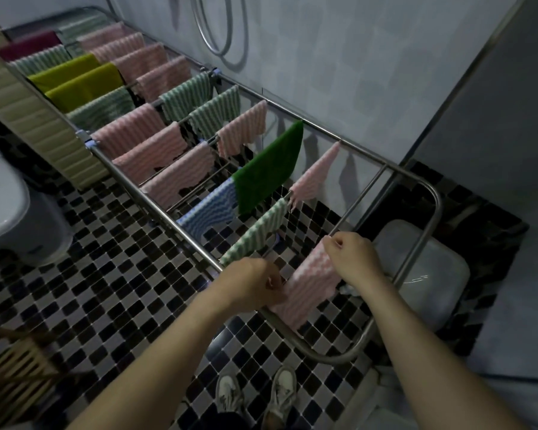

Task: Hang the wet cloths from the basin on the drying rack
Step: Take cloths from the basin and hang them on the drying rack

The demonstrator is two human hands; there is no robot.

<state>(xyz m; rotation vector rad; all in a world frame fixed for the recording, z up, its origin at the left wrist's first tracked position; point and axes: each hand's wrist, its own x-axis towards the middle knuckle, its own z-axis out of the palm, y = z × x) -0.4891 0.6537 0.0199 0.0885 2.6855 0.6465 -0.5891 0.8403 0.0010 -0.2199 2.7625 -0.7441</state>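
My left hand (255, 283) is closed in a pinch on the near edge of the pink-and-white striped wet cloth (308, 287). My right hand (353, 259) pinches its far upper corner between thumb and fingers. The cloth lies over the nearest rung of the shiny steel-tube drying rack (437, 206), just beside a green-and-white striped cloth (255, 240) on the next rung.

I think the danger is this: the rung is smooth and the cloth is wet and heavy. If more of it hangs on one side when I let go, it can slide off onto the black-and-white checked floor tiles (121, 290).

The rung under the cloth is hidden, and so are my left fingertips. I take the white rounded plastic container (432, 268) under the rack for the basin, but cannot see inside it. The far cloths are blurred.
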